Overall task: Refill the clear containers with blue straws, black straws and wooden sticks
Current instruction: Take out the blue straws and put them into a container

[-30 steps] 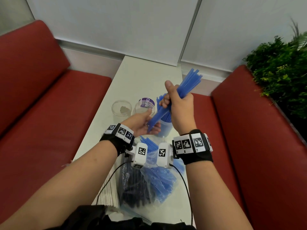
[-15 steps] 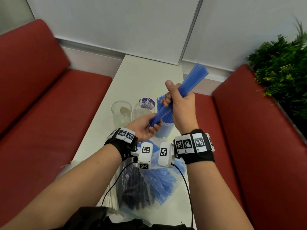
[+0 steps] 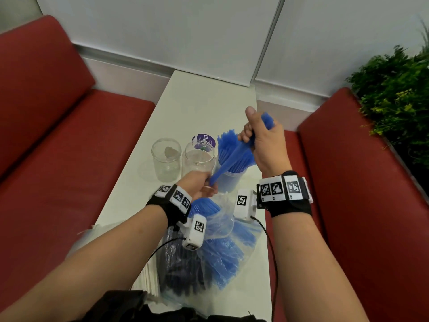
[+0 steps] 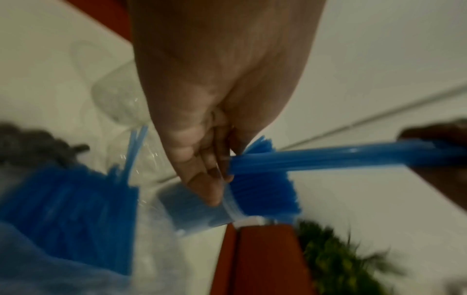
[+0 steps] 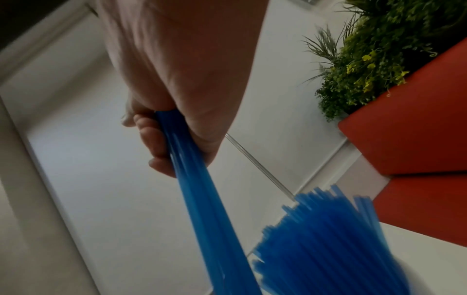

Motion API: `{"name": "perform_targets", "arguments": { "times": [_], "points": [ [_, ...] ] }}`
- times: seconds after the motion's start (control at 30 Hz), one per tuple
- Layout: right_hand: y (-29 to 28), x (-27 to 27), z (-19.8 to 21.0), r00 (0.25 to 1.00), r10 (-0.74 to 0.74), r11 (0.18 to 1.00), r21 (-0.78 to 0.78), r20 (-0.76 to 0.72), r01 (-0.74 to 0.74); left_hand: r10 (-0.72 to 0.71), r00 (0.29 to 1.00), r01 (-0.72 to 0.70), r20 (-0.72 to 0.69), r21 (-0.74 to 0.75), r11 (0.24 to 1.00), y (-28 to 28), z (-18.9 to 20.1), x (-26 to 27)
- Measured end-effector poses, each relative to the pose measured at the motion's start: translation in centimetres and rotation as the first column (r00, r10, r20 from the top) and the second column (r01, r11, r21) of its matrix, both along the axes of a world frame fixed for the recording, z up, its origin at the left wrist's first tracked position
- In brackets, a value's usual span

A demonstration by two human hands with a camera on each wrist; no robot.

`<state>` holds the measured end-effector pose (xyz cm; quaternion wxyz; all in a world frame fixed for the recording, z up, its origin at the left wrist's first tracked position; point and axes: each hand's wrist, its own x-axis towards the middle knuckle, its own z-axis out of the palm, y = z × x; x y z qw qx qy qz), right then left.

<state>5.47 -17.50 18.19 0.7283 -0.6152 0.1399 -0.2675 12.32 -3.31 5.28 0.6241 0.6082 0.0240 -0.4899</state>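
Observation:
My right hand (image 3: 254, 138) grips a bundle of blue straws (image 3: 222, 168) near its upper end and holds it slanted down to the left over the table. My left hand (image 3: 202, 185) touches the bundle's lower end with fairly straight fingers (image 4: 215, 175). Just behind the bundle stands a clear container (image 3: 229, 182) packed with upright blue straws (image 5: 328, 239). To its left stand two empty clear jars (image 3: 166, 159) (image 3: 197, 161). In the wrist views the bundle (image 4: 328, 155) (image 5: 202, 199) runs from my right hand (image 5: 164, 143) to my left fingertips.
A purple lid (image 3: 204, 139) lies behind the jars. Plastic bags of blue straws (image 3: 222, 256) and black straws (image 3: 178, 266) lie on the white table (image 3: 204, 103) near me, over pale sticks (image 3: 145, 280). Red bench seats (image 3: 69, 159) flank the table; a plant (image 3: 394, 94) stands at right.
The bundle now sticks out far less above my right hand and reaches lower. My left hand has dropped with its lower end, nearer the bags.

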Motion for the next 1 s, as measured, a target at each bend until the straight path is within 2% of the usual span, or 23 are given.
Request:
{"name": "perform_targets", "arguments": {
  "times": [0.03,0.07,0.1,0.13,0.2,0.23,0.3,0.4,0.47,0.57,0.73,0.87,0.93,1.0],
  "points": [
    [-0.3,0.1,-0.5,0.999,-0.021,0.999,-0.034,-0.026,0.02,-0.079,0.989,0.068,0.123,0.091,0.994,0.2,-0.9,-0.2],
    [-0.7,0.3,-0.9,0.998,-0.043,0.997,-0.062,-0.046,0.04,-0.184,0.95,0.139,0.252,0.189,0.972,0.4,-1.7,-0.4],
    [-1.3,0.6,-1.1,0.996,-0.064,0.995,-0.082,-0.058,0.059,-0.307,0.874,0.207,0.376,0.285,0.936,0.6,-2.5,-0.5],
    [-1.8,0.9,-1.2,0.994,-0.09,0.992,-0.1,-0.067,0.083,-0.433,0.767,0.27,0.474,0.374,0.887,0.8,-3.2,-0.6],
    [-2.8,1.7,-0.9,0.987,-0.144,0.982,-0.131,-0.071,0.134,-0.654,0.504,0.379,0.564,0.536,0.754,1.2,-3.7,-1.0],
    [-3.3,2.0,-0.7,0.984,-0.164,0.979,-0.134,-0.064,0.154,-0.735,0.373,0.414,0.567,0.607,0.678,1.2,-3.8,-1.3],
    [-4.0,2.7,-0.1,0.982,-0.184,0.975,-0.133,-0.042,0.177,-0.833,0.182,0.449,0.523,0.709,0.543,1.0,-4.3,-1.9],
    [-4.3,3.3,0.2,0.981,-0.191,0.966,-0.178,-0.016,0.185,-0.908,-0.03,0.478,0.417,0.804,0.354,0.6,-5.1,-2.6],
    [-4.2,3.6,-0.2,0.982,-0.189,0.958,-0.224,-0.011,0.182,-0.94,-0.142,0.409,0.31,0.883,0.23,0.5,-5.4,-2.9],
    [-3.9,3.9,-1.6,0.98,-0.196,0.948,-0.262,-0.035,0.18,-0.948,-0.213,0.315,0.238,0.935,0.163,0.7,-5.5,-3.2],
    [-3.1,3.7,-5.6,0.964,-0.221,0.944,-0.279,-0.149,0.173,-0.925,-0.305,0.238,0.224,0.959,0.154,1.2,-5.8,-3.3],
    [-2.8,3.5,-8.1,0.939,-0.215,0.939,-0.321,-0.27,0.122,-0.919,-0.377,0.15,0.112,0.987,0.058,0.6,-5.2,-3.3],
    [-2.9,3.5,-7.9,0.939,-0.24,0.927,-0.344,-0.245,0.147,-0.908,-0.415,0.095,0.063,0.995,0.026,0.7,-4.8,-3.4],
    [-3.2,3.5,-7.2,0.942,-0.3,0.899,-0.375,-0.151,0.226,-0.897,-0.441,0.058,0.022,0.998,-0.004,0.7,-4.4,-3.5]
  ]
}}
